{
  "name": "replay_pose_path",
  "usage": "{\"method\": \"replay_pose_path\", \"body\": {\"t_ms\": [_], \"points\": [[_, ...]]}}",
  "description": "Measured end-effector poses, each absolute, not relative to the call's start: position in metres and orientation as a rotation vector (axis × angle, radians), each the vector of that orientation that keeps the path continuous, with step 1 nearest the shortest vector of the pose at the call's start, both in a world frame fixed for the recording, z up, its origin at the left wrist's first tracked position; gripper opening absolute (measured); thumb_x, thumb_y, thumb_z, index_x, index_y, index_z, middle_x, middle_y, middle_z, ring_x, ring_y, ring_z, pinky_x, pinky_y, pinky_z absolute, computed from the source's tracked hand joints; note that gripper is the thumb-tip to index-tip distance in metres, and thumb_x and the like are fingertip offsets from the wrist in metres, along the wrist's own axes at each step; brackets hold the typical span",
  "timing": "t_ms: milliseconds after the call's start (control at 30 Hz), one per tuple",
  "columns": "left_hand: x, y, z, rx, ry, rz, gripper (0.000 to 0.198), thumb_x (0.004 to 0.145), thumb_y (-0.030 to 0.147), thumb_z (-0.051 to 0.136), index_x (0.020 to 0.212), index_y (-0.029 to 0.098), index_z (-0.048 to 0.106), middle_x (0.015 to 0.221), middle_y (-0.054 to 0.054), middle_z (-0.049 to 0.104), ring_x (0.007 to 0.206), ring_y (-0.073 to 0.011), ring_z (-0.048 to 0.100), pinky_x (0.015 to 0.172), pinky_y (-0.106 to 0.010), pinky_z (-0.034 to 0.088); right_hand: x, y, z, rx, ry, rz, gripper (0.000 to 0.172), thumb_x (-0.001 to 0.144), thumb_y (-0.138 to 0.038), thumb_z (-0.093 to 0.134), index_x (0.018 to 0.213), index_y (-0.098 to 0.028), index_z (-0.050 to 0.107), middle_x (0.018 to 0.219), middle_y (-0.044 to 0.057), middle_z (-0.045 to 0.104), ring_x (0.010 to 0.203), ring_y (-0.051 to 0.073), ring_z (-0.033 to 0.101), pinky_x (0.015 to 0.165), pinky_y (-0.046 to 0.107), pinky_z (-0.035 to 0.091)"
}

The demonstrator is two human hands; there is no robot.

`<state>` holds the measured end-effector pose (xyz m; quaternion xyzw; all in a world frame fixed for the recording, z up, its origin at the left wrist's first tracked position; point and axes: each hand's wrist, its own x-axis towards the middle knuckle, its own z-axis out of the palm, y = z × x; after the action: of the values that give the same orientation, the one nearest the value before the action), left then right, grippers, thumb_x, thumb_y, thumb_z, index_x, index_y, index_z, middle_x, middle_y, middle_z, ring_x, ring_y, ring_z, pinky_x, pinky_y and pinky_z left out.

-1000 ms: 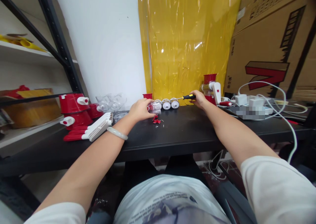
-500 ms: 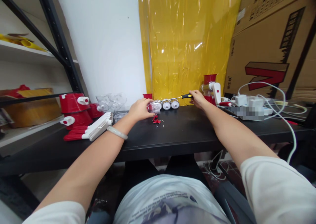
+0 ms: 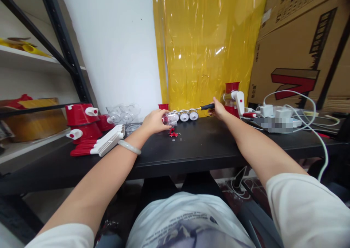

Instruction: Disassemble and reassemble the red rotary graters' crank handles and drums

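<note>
My left hand [image 3: 153,121] is closed around a clear plastic cylinder with a red part [image 3: 170,119] inside, held on its side just above the table. A screwdriver [image 3: 207,107] with a black and yellow handle lies level, its shaft pointing left toward the cylinder; whether the tip touches it I cannot make out. At the handle's end is my right hand [image 3: 219,110], thumb raised and other fingers partly hidden behind it. Below the cylinder lie red scraps [image 3: 172,132]. Several white-faced round drums [image 3: 193,115] stand in a row behind the shaft.
On the left are stacked red housings [image 3: 82,119], white crank handles [image 3: 111,140] with red grips and clear plastic parts [image 3: 127,111]. An assembled red-and-white grinder [image 3: 232,98] stands at the right. Chargers and white cables [image 3: 283,113] lie beyond it on the black table [image 3: 191,149].
My right hand has rolled round the screwdriver handle: the thumb has lifted and more of the dark handle shows. The left hand and cylinder stay nearly in place.
</note>
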<state>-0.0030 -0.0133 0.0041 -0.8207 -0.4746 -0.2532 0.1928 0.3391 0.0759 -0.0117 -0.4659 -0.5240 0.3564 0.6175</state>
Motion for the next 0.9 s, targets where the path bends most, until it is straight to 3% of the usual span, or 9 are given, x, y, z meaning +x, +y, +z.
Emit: {"method": "replay_pose_path", "body": {"t_ms": [200, 467, 533, 633, 733, 900], "points": [[-0.003, -0.013, 0.004, -2.301, -1.325, -0.699, 0.07, 0.069, 0.056, 0.076, 0.128, 0.021, 0.062, 0.116, -0.009, 0.07, 0.108, -0.0309, 0.065, 0.089, -0.039, 0.051, 0.338, 0.074, -0.013, -1.133, -1.199, 0.721, 0.03, 0.092, -0.046, 0.056, 0.076, -0.024, 0.042, 0.045, -0.008, 0.037, 0.038, 0.009, 0.034, 0.043, 0.024, 0.042], [-0.002, -0.015, 0.006, -2.326, -1.361, -0.723, 0.07, 0.069, 0.054, 0.077, 0.129, 0.021, 0.06, 0.122, -0.01, 0.069, 0.111, -0.0308, 0.064, 0.092, -0.04, 0.05, 0.336, 0.064, -0.005, -0.852, -0.993, 1.026, 0.01, 0.078, -0.027, 0.053, 0.076, -0.023, 0.044, 0.061, -0.004, 0.049, 0.051, 0.011, 0.046, 0.054, 0.025, 0.047], [-0.003, -0.016, 0.006, -2.327, -1.364, -0.721, 0.07, 0.069, 0.054, 0.076, 0.129, 0.02, 0.06, 0.123, -0.01, 0.069, 0.111, -0.031, 0.064, 0.091, -0.04, 0.051, 0.336, 0.063, -0.005, -0.853, -0.985, 1.037, 0.013, 0.082, -0.031, 0.051, 0.075, -0.022, 0.045, 0.06, -0.003, 0.049, 0.05, 0.012, 0.046, 0.053, 0.026, 0.048], [-0.004, -0.015, 0.005, -2.325, -1.365, -0.72, 0.069, 0.069, 0.053, 0.077, 0.128, 0.022, 0.06, 0.122, -0.009, 0.069, 0.11, -0.0306, 0.065, 0.091, -0.04, 0.051, 0.335, 0.065, -0.006, -0.992, -1.021, 0.946, 0.034, 0.093, -0.051, 0.044, 0.074, -0.023, 0.044, 0.053, -0.003, 0.045, 0.045, 0.012, 0.043, 0.047, 0.026, 0.046], [-0.005, -0.014, 0.005, -2.322, -1.36, -0.716, 0.068, 0.069, 0.053, 0.076, 0.128, 0.024, 0.06, 0.122, -0.008, 0.069, 0.111, -0.0303, 0.064, 0.091, -0.039, 0.05, 0.335, 0.068, -0.009, -1.088, -1.096, 0.826, 0.042, 0.09, -0.063, 0.052, 0.075, -0.024, 0.043, 0.047, -0.007, 0.035, 0.041, 0.01, 0.034, 0.043, 0.026, 0.045], [-0.004, -0.013, 0.005, -2.326, -1.367, -0.722, 0.07, 0.069, 0.055, 0.076, 0.128, 0.022, 0.06, 0.121, -0.009, 0.069, 0.11, -0.0305, 0.064, 0.091, -0.039, 0.051, 0.336, 0.068, -0.008, -0.978, -1.102, 0.848, 0.024, 0.087, -0.037, 0.06, 0.079, -0.025, 0.04, 0.052, -0.01, 0.037, 0.043, 0.007, 0.034, 0.051, 0.022, 0.05]]}}
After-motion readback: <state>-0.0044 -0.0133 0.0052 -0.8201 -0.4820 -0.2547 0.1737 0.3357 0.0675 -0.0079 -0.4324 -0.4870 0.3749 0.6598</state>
